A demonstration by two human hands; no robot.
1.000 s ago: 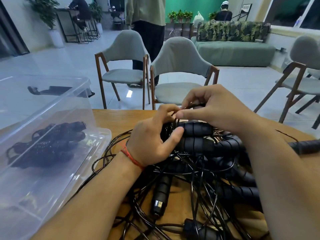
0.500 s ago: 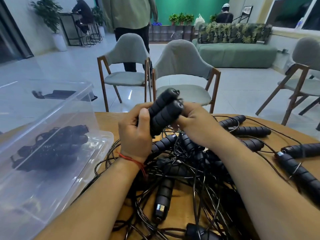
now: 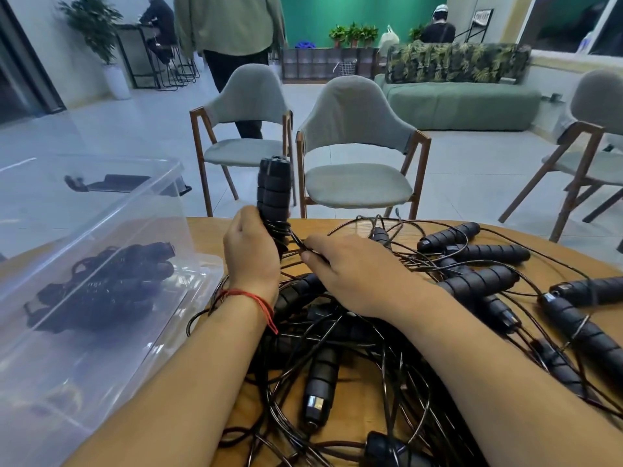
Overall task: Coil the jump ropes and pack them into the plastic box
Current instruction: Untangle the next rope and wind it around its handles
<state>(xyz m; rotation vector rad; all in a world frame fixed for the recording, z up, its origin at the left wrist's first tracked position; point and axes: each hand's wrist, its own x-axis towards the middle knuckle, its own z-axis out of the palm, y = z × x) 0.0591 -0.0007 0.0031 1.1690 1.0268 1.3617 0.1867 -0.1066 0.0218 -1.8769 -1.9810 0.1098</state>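
Along the near edge of the table [image 3: 209, 234], a tangle of black jump ropes [image 3: 323, 372] spreads toward the right edge, with loose handles lying across the wood. Mid-table, the left hand [image 3: 251, 257] is clenched round a pair of handles [image 3: 273, 187] held upright, with cord wound at their base. The right hand [image 3: 350, 278] pinches that cord [image 3: 296, 239] just beside them, above the pile. At the left edge sits the clear plastic box [image 3: 101, 203], with one coiled rope [image 3: 101, 284] inside and room around it. Beyond the far edge, two grey chairs [image 3: 357, 129] stand on open floor.
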